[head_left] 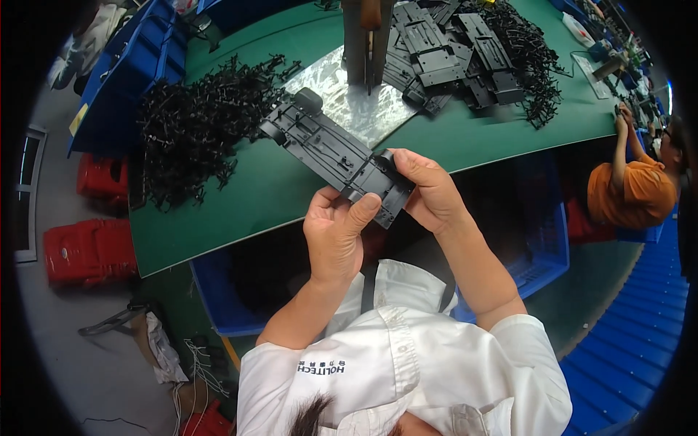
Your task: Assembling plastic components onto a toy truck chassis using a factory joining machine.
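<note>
Both of my hands grip a black plastic toy car chassis point(331, 149) by its near end, tilted above the front of the green table. My left hand point(338, 229) has its thumb pressed on the near left edge, with fingers underneath. Across from it, my right hand point(430, 190) pinches the near right edge beside a wheel-like part. Rounded wheel-like pieces also show at the chassis's far end. Beyond it stands an upright metal tool post point(365, 47) over a shiny metal plate point(327, 76).
Small black plastic parts point(207, 123) form a heap on the left; more chassis point(454, 54) are piled at the back right. Blue bins point(131, 69) stand left of the table point(240, 225), above red stools point(91, 251). A blue crate point(233, 309) sits below. Another person point(629, 185) in orange works at right.
</note>
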A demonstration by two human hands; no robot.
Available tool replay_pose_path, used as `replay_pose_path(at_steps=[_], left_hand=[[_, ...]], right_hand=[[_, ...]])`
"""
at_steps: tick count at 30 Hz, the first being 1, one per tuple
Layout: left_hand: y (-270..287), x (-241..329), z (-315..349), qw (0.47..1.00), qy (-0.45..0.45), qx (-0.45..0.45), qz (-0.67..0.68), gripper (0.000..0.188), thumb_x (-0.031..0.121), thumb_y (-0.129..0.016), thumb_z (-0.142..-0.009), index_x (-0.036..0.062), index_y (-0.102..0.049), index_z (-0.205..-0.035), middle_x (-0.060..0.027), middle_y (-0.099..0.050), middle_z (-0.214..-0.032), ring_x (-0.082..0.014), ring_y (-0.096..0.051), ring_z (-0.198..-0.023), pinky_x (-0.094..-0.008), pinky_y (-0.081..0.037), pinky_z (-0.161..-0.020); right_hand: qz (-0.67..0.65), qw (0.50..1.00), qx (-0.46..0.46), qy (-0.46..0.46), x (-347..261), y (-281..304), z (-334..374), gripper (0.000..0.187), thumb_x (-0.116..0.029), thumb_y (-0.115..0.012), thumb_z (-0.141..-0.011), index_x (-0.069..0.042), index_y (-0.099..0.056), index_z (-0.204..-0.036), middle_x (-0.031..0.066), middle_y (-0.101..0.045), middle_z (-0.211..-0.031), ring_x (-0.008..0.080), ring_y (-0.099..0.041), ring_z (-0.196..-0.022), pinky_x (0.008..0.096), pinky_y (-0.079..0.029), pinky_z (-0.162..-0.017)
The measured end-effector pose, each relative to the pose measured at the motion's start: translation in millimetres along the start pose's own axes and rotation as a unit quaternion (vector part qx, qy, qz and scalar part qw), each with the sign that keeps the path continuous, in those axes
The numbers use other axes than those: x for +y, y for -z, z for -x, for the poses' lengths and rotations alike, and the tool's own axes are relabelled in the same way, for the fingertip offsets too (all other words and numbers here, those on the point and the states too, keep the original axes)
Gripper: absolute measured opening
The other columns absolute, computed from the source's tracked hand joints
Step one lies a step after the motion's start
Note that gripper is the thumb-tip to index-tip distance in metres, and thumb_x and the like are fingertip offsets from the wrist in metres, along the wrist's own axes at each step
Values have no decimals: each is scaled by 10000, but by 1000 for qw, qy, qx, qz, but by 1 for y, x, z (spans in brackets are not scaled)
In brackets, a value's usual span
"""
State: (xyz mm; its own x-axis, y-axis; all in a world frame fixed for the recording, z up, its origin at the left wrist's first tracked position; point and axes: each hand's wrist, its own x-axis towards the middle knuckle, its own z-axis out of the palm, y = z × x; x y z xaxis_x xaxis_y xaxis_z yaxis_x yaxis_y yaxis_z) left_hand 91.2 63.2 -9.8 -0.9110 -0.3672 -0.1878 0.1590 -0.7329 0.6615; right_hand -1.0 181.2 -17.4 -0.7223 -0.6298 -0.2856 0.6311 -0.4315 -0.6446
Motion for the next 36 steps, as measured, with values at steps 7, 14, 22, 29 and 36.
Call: replay_pose_path(at_steps=[7,14,22,29,36], left_hand=[[-13,-10,-23,1000,-20,11,-8,404,-57,-718,-691,-35,-459,-1000,-114,-574,-972,-147,-566,-889,-257,-458,-827],[-22,-17,-43,999,-41,29,-5,423,-64,-719,-687,-31,-431,-995,-109,-569,-935,-141,-571,-836,-244,-470,-790],[-28,-18,-62,998,-47,28,-13,427,-49,-726,-688,-42,-430,-995,-104,-562,-934,-135,-565,-836,-240,-465,-789],[-30,-18,-70,999,-35,39,-1,417,-45,-725,-693,-42,-431,-989,-108,-564,-926,-134,-566,-829,-233,-465,-785],[-35,-19,-79,998,-34,40,17,417,-43,-724,-694,-44,-428,-989,-114,-567,-921,-138,-567,-821,-234,-468,-777]], right_hand=[[-10,999,50,18,-13,-4,-21,213,-186,-492,-904,15,-552,-940,76,-601,-879,142,-596,-768,275,-500,-701],[-43,996,80,-3,-28,-9,-45,166,-109,-513,-880,39,-552,-943,108,-601,-894,174,-601,-771,300,-505,-725],[-61,993,104,-10,-37,-4,-60,178,-87,-502,-876,53,-533,-983,118,-597,-909,198,-606,-806,322,-513,-746],[-20,990,137,-28,-49,-12,-61,181,-90,-509,-871,52,-538,-979,108,-597,-904,183,-608,-799,313,-528,-710],[1,990,140,-20,-55,-9,-70,178,-87,-512,-866,54,-539,-971,106,-596,-889,183,-614,-770,313,-534,-691]])
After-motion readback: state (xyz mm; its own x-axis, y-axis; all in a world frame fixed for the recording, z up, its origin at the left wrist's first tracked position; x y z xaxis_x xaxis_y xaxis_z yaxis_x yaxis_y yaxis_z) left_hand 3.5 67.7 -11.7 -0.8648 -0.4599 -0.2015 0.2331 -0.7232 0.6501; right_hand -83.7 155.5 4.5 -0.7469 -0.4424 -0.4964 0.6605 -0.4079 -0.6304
